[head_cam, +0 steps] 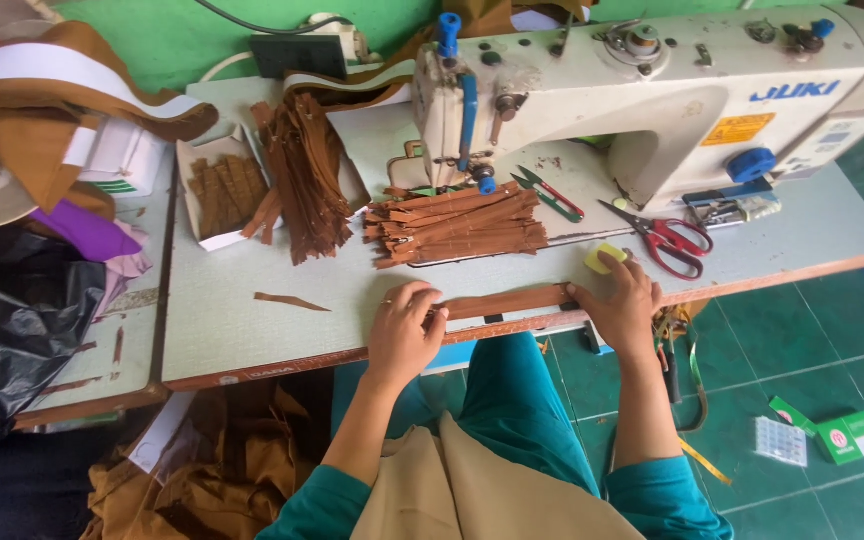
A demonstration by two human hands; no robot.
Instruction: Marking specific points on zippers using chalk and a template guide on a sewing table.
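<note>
A long brown fabric strip (507,300) lies flat along the front edge of the pale sewing table (252,320). My left hand (404,330) presses down on its left end, fingers curled over it. My right hand (620,305) holds down its right end, next to a small yellow piece (602,257). Just beyond the strip sits a stack of similar brown strips (457,225) below the needle of the white sewing machine (652,90).
Red-handled scissors (667,240) and small green-and-red snips (550,192) lie by the machine. More brown strips (302,175) and a white box of strips (220,195) sit at the left. A black bag (12,320) and brown cloth (42,110) crowd the far left. Green packets (832,435) lie on the tiled floor.
</note>
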